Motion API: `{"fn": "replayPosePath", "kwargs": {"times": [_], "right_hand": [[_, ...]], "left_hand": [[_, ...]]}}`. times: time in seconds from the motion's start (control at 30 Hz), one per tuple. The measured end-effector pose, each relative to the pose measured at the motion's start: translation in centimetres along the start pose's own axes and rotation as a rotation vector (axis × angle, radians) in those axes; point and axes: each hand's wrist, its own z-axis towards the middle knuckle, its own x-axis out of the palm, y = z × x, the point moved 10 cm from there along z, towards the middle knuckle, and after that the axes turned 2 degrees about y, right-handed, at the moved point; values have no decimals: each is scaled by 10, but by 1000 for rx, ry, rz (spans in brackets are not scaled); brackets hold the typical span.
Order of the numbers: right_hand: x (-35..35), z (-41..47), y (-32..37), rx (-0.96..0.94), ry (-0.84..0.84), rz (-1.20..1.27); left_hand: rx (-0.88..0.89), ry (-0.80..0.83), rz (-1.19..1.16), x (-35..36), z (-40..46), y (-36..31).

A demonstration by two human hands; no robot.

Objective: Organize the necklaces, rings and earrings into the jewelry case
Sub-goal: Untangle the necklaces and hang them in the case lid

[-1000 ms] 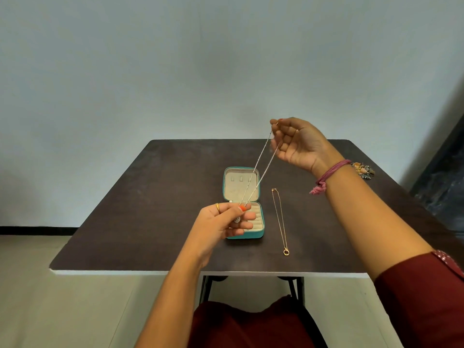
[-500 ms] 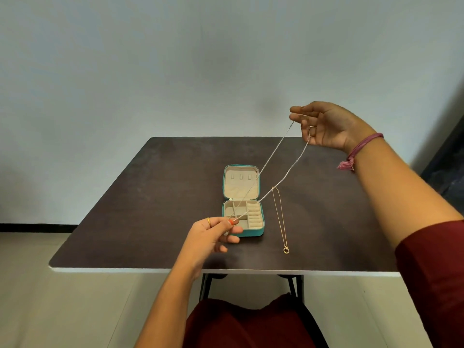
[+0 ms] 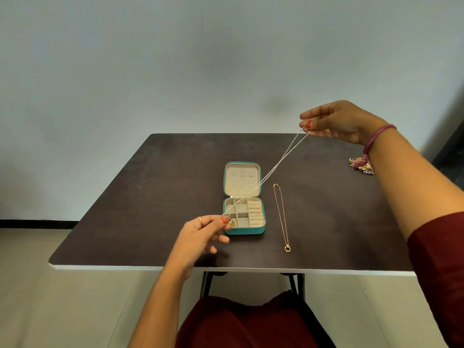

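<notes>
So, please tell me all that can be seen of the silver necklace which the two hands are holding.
The silver necklace is a thin, pale metal chain, doubled into two strands and pulled taut in the air. It runs slanting from the left hand, which pinches its lower end beside the jewelry case, up to the right hand, which pinches its upper end. It passes above the open case. A small pendant seems to hang at the left fingertips; details are too small to tell.

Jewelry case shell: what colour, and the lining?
The jewelry case has a teal shell and cream lining, clearest in the head view, the only one here.
</notes>
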Motion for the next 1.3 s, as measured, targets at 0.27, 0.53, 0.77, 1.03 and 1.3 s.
{"fn": "replayPosePath", "kwargs": {"times": [0.27,0.53,0.77,1.03,1.3], "right_hand": [[-22,2,29,-311,-428,-327],[-42,1,18,-343,-589,-407],[-43,15,-10,-267,-531,-513],[-30,47,-53,-186,-442,-638],[-9,87,-98,-68,-327,-737]], "left_hand": [[60,158,44,57,-5,-3],[55,112,-54,104,-8,13],[6,144,-32,131,-11,30],[33,109,241,155,-4,34],[74,74,436,164,15,32]]}}
